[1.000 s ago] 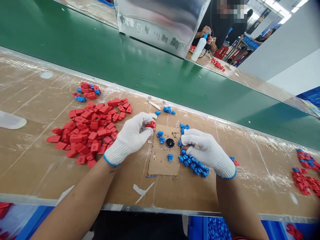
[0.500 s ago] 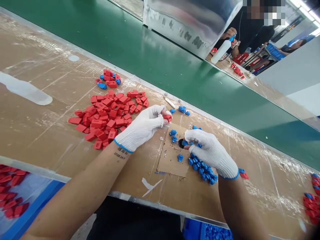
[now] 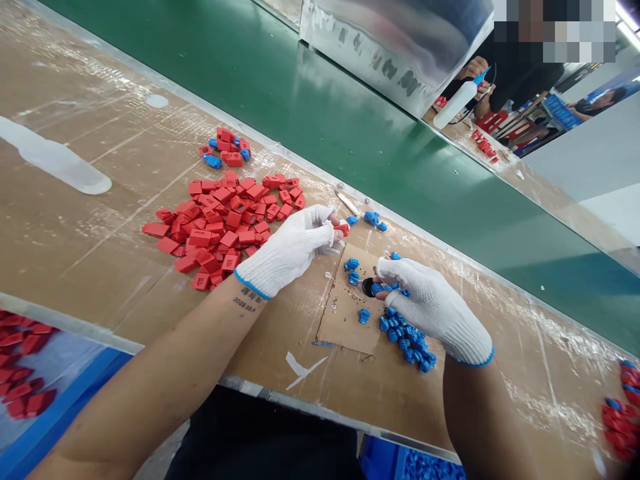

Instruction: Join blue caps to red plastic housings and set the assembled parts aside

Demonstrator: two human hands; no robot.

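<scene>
My left hand (image 3: 295,250), in a white fingertip-less knit glove, pinches a small red plastic piece (image 3: 343,229) between thumb and fingers. My right hand (image 3: 430,303), gloved the same way, has its fingertips closed on a small blue plastic piece (image 3: 377,289). That piece is at a round black dish (image 3: 368,287) on a cardboard sheet (image 3: 345,323); whether it touches the dish I cannot tell. Loose blue pieces (image 3: 407,340) lie in a cluster under and beside my right hand. Left of my left hand spreads a heap of red pieces (image 3: 215,230).
A small group of red and blue pieces (image 3: 227,150) lies behind the heap. A white pen-like tool (image 3: 347,202) rests near the green belt (image 3: 350,133). Beyond the belt are a metal housing (image 3: 390,53), a white bottle (image 3: 455,105) and a co-worker's hands. Bins hold red and blue pieces below.
The view has shifted slightly. The red piece in my left hand has turned a little and more of it is covered by the fingers. My right hand stays at the black dish.
</scene>
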